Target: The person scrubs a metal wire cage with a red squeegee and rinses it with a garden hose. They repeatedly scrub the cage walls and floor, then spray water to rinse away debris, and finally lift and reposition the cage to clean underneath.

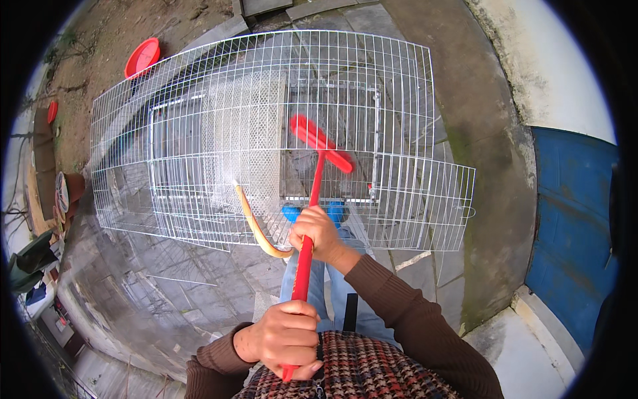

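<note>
My left hand [286, 339] is closed around the lower end of the red handle of a long-handled scrub brush [316, 187]. Higher up the same handle, my right hand [315, 234] grips it. The red brush head lies tilted over a wire cage panel [339, 104], at the middle of the view. Below the wires show a white plastic mesh sheet [244, 124] and a rectangular metal frame. A yellowish hose [256, 232] curves up from beside my legs, its end near the mesh, where water seems to spray.
Wet stone paving [199, 284] surrounds the wire panels. A red basin [143, 57] stands at the upper left, by bare soil. On the right are a blue metal door [573, 214] and a white wall [548, 65]. My blue shoes [336, 212] are close to the frame.
</note>
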Demonstrator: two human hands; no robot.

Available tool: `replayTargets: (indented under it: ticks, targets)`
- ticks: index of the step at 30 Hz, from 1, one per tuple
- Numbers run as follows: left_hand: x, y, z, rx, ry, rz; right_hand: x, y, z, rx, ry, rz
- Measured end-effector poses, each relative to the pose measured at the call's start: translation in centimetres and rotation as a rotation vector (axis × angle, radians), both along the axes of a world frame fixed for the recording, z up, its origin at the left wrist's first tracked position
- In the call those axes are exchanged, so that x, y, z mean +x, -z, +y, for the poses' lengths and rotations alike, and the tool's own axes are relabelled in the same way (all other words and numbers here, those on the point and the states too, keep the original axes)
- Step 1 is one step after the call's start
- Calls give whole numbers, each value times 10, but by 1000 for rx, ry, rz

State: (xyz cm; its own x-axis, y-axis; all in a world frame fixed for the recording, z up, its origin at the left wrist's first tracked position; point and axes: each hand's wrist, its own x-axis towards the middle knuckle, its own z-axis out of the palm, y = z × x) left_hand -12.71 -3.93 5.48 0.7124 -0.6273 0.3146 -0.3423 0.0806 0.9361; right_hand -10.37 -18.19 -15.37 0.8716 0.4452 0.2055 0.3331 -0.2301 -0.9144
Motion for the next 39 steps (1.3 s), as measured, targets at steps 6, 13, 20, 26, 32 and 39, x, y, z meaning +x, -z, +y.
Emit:
replayTargets:
  ticks: [6, 13, 20, 26, 32, 39]
  targets:
    - [-2, 66, -15, 239, -62, -89, 40, 66, 14, 50, 38, 78]
    - [22, 16, -19, -22, -188, -16, 0, 25, 9, 106, -326, 307]
    - [-6, -2, -38, -24, 118, -97, 5, -14, 1, 189, 169, -88]
    - [-15, -7, -57, 97, -103, -177, 13, -16, 22, 309, -270, 87]
    - [-32, -88, -54, -45, -230, -177, -34, -84, 10, 231, -554, 219]
    - [-21, -31, -43, -35, -333, -271, 11, -40, 31, 172, -296, -52]
